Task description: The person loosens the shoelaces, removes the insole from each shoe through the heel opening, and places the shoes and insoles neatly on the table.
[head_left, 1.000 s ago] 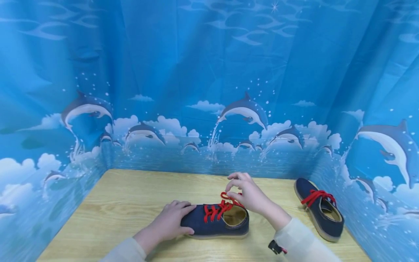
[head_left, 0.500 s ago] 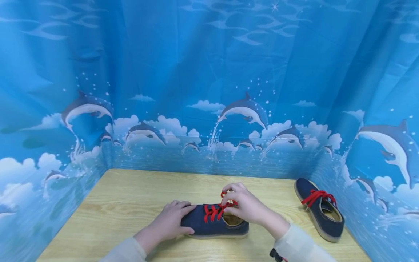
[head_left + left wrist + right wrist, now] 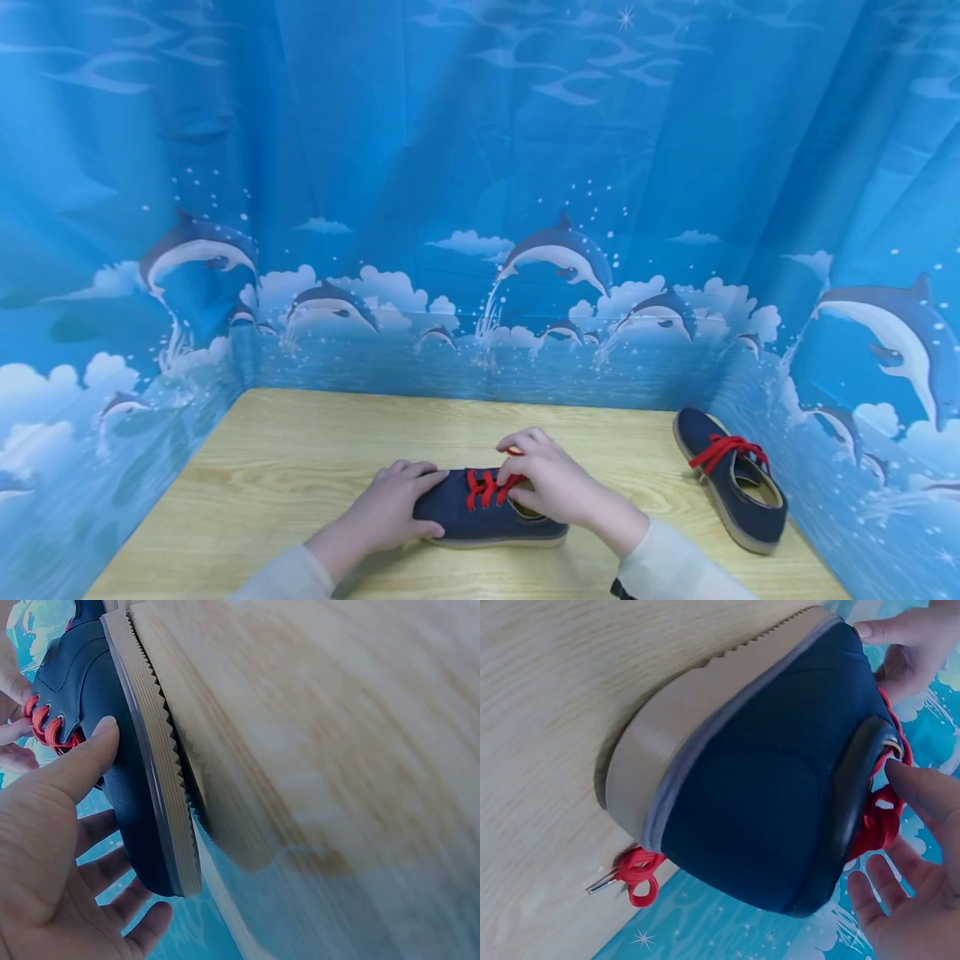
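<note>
A navy shoe with red laces lies sole down across the table, its toe to the left. My left hand holds the toe; in the left wrist view its thumb presses the near side and the other fingers reach round the far side. My right hand is over the shoe's opening, with thumb and fingers around the red shoelace at the top of the lacing. The exact pinch is partly hidden behind the hand. A lace end with a metal tip lies on the table beyond the heel.
A second navy shoe with red laces tied across it stands at the table's right edge. The wood-grain table is enclosed at the back and sides by a blue dolphin-print curtain.
My right hand has come down and to the left, from holding a lace loop above the shoe to the lacing by the opening. The left hand stays on the toe.
</note>
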Demonstrator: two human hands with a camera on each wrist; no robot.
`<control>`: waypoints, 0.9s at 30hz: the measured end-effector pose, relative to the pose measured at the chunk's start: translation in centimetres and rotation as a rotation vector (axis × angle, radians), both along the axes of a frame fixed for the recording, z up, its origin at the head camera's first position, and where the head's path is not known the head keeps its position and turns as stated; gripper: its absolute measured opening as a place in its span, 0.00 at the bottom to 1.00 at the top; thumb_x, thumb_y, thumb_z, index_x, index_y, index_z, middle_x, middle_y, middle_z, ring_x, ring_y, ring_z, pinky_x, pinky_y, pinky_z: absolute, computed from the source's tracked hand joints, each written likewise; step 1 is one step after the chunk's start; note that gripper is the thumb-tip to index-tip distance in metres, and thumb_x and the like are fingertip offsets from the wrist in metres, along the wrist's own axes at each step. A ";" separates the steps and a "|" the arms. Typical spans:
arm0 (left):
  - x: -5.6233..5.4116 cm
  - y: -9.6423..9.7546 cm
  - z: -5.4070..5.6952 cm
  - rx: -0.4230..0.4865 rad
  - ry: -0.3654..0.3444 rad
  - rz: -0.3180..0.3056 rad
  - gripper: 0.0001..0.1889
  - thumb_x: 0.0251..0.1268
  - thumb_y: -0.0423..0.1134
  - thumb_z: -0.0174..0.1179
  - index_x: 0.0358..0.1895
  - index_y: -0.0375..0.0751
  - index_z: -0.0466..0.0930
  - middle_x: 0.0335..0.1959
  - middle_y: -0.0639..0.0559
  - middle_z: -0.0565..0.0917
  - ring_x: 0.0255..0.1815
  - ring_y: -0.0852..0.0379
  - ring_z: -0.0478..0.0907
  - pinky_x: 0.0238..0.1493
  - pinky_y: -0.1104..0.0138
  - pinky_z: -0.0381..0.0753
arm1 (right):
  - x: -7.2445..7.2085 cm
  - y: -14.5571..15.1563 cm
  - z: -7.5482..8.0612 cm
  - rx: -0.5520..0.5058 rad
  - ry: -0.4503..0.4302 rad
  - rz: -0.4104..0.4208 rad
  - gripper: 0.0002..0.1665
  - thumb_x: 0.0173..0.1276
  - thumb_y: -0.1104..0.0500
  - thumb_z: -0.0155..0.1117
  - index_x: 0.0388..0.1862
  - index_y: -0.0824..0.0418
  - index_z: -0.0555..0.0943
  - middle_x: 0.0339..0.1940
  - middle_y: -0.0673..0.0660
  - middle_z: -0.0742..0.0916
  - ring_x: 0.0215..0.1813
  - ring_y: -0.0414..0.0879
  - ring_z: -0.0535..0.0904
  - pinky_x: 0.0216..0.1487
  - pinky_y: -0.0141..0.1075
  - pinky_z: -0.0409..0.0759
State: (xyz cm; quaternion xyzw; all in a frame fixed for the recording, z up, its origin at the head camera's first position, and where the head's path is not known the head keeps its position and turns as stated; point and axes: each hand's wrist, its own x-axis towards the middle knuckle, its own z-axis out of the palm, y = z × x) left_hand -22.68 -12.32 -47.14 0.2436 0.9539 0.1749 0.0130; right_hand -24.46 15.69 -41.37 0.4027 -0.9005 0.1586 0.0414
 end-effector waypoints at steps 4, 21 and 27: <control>0.0 -0.1 -0.1 -0.004 -0.006 0.004 0.42 0.53 0.64 0.71 0.71 0.50 0.73 0.66 0.49 0.76 0.63 0.45 0.71 0.63 0.44 0.70 | 0.1 -0.3 -0.4 0.011 0.026 -0.014 0.09 0.62 0.60 0.74 0.34 0.43 0.85 0.61 0.48 0.79 0.60 0.48 0.70 0.56 0.50 0.76; 0.1 0.0 0.3 -0.004 -0.003 0.000 0.42 0.52 0.63 0.72 0.70 0.50 0.74 0.65 0.49 0.76 0.62 0.44 0.71 0.62 0.43 0.71 | 0.3 -1.0 -0.8 -0.006 0.060 -0.054 0.07 0.73 0.59 0.62 0.38 0.47 0.74 0.65 0.50 0.78 0.65 0.49 0.72 0.60 0.50 0.76; 0.1 0.0 0.0 -0.007 -0.015 0.004 0.42 0.53 0.64 0.71 0.71 0.51 0.74 0.66 0.49 0.76 0.63 0.45 0.71 0.63 0.44 0.70 | 0.2 -1.0 -1.0 -0.098 0.014 -0.075 0.05 0.75 0.60 0.59 0.40 0.51 0.74 0.65 0.51 0.78 0.64 0.50 0.71 0.60 0.50 0.76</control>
